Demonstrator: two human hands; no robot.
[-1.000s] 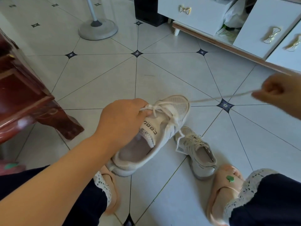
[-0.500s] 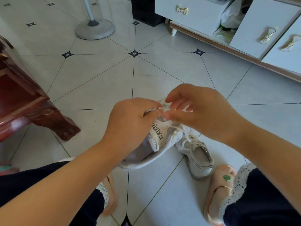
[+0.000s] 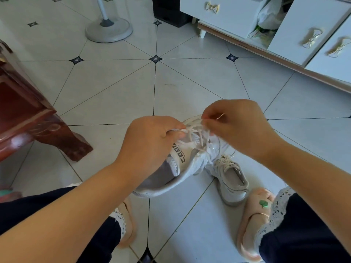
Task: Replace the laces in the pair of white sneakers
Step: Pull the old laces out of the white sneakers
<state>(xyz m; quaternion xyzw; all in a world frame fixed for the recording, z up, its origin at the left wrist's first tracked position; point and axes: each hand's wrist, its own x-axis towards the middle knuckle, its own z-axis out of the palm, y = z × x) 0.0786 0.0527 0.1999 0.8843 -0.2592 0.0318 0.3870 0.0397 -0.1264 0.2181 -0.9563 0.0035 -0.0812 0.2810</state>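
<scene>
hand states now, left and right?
Left hand: closed, holding the white knit sneaker by its upper.
Right hand: closed, pinching that sneaker's thin white lace.

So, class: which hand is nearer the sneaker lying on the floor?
Right. The right hand, pinching the lace, is just above the floor sneaker; the left hand, gripping the raised sneaker, is farther to its left.

Two white sneakers (image 3: 182, 168) (image 3: 232, 185), two hands (image 3: 148, 143) (image 3: 237, 128), two pink slippers (image 3: 128, 224) (image 3: 252, 221), three bow handles (image 3: 212, 6) (image 3: 309, 37) (image 3: 340, 47)

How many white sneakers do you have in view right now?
2. One white mesh sneaker is gripped by the left hand, the right hand pinching its white lace; the other white sneaker lies on the tiled floor right of it.
</scene>
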